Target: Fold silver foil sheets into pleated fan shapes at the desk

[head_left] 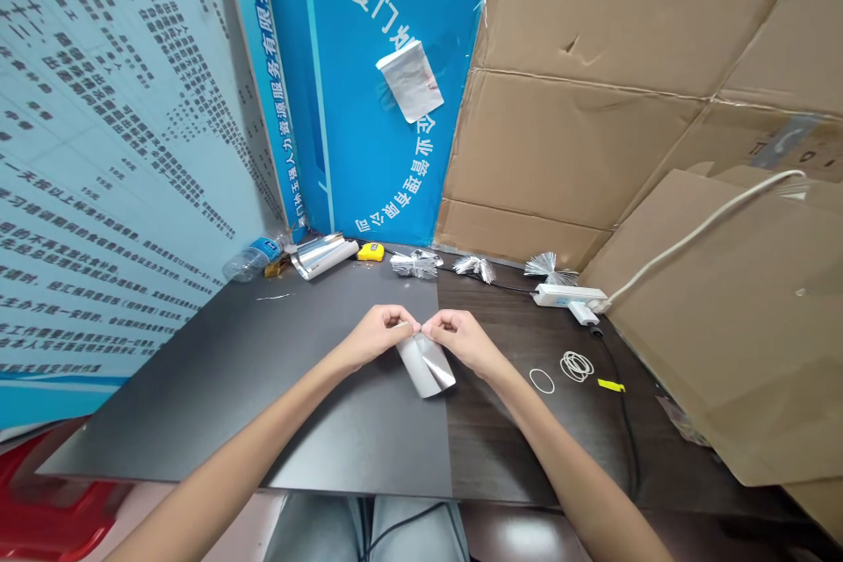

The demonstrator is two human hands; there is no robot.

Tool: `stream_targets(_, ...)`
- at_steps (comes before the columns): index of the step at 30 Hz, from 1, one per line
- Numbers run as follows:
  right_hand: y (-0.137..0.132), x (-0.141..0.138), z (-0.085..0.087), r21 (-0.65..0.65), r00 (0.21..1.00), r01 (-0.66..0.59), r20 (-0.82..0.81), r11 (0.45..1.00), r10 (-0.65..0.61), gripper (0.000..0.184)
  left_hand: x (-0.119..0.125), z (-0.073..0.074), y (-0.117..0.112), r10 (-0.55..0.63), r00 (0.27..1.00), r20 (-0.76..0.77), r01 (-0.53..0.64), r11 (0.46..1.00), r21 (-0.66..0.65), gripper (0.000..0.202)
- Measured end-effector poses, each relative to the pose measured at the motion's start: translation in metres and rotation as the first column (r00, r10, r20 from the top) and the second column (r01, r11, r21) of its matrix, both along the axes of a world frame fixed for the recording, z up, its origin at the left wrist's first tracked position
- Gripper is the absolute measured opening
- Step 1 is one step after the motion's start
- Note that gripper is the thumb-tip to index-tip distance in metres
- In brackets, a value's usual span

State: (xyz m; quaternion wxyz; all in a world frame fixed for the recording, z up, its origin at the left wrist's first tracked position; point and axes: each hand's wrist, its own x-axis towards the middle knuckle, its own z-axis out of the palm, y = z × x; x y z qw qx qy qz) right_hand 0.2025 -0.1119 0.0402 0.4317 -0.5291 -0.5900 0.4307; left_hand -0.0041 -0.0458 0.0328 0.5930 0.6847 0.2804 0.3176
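Note:
Both my hands meet over the middle of the dark table. My left hand pinches the upper left edge of a silver foil sheet. My right hand pinches the same top edge from the right. The sheet curls down toward me between the two hands, its lower end resting near the seam where the grey mat meets the darker wood.
Folded silver foil fans lie at the back with a foil roll, a yellow tape measure and a plastic bottle. Rubber bands and a power strip sit right. Cardboard and posters wall the table.

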Motion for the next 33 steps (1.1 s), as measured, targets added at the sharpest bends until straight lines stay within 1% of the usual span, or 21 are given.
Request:
stream_targets(2,-0.001,-0.006,0.0,-0.013,0.999,0.02,-0.042,1.0,-0.021,0.031,0.002,-0.003,0.0,0.019,1.0,0.008,-0.019,0.999,0.031,0.029)
stream_targets(4,-0.003,-0.012,-0.001,-0.024,0.994,0.046,-0.096,0.999,-0.048,0.03,0.004,-0.004,-0.001,0.059,0.998,0.033,-0.06,0.998,0.018,0.031)
stream_targets(5,-0.003,-0.014,-0.002,-0.018,0.99,0.068,-0.121,0.997,-0.07,0.03,0.005,-0.004,-0.002,0.082,0.994,0.065,-0.08,0.996,-0.029,0.032)
stream_targets(6,-0.002,-0.016,-0.002,-0.006,0.983,0.104,-0.15,0.995,-0.103,0.03,0.006,-0.004,-0.003,0.094,0.99,0.11,-0.081,0.99,-0.114,0.034)
stream_targets(7,-0.001,-0.016,-0.003,0.009,0.971,0.156,-0.185,0.988,-0.152,0.032,0.006,-0.004,-0.004,0.085,0.983,0.161,-0.046,0.972,-0.231,0.037)
stream_targets(8,0.0,-0.016,-0.004,0.02,0.951,0.224,-0.225,0.974,-0.214,0.034,0.006,-0.003,-0.006,0.056,0.976,0.211,0.024,0.933,-0.358,0.043)
stream_targets(9,0.002,-0.015,-0.006,0.024,0.921,0.299,-0.268,0.954,-0.282,0.036,0.007,-0.003,-0.007,0.011,0.968,0.249,0.11,0.878,-0.466,0.05)
stream_targets(10,0.004,-0.014,-0.007,0.021,0.886,0.37,-0.308,0.929,-0.346,0.039,0.007,-0.003,-0.009,-0.042,0.962,0.27,0.186,0.823,-0.537,0.055)
stream_targets(11,0.006,-0.012,-0.008,0.012,0.852,0.428,-0.34,0.904,-0.399,0.042,0.007,-0.004,-0.011,-0.092,0.959,0.267,0.235,0.786,-0.572,0.058)
stream_targets(12,0.008,-0.009,-0.009,0.007,0.825,0.47,-0.36,0.883,-0.436,0.044,0.008,-0.004,-0.013,-0.126,0.961,0.247,0.25,0.777,-0.578,0.058)
stream_targets(14,0.011,-0.005,-0.011,0.04,0.805,0.518,-0.36,0.854,-0.471,0.045,0.01,-0.007,-0.016,-0.126,0.972,0.198,0.216,0.81,-0.545,0.054)
stream_targets(15,0.012,-0.004,-0.012,0.083,0.808,0.535,-0.34,0.841,-0.48,0.044,0.011,-0.008,-0.017,-0.109,0.977,0.182,0.191,0.829,-0.525,0.052)
stream_targets(19,0.01,-0.003,-0.015,0.309,0.823,0.567,-0.167,0.764,-0.544,0.037,0.015,-0.011,-0.019,-0.065,0.991,0.118,0.111,0.886,-0.45,0.051)
stream_targets(21,0.009,-0.005,-0.016,0.357,0.815,0.564,-0.099,0.744,-0.57,0.035,0.015,-0.01,-0.02,-0.051,0.995,0.086,0.082,0.903,-0.422,0.051)
stream_targets(25,0.007,-0.008,-0.02,0.397,0.818,0.542,-0.046,0.741,-0.573,0.033,0.017,-0.01,-0.023,-0.035,0.997,0.075,0.063,0.914,-0.401,0.054)
stream_targets(30,0.004,-0.013,-0.024,0.434,0.822,0.493,0.052,0.754,-0.568,0.029,0.024,-0.017,-0.024,0.022,0.996,0.086,0.008,0.945,-0.327,0.053)
stream_targets(33,0.003,-0.015,-0.024,0.429,0.819,0.499,0.05,0.753,-0.572,0.031,0.024,-0.019,-0.022,0.022,0.996,0.084,0.007,0.945,-0.327,0.051)
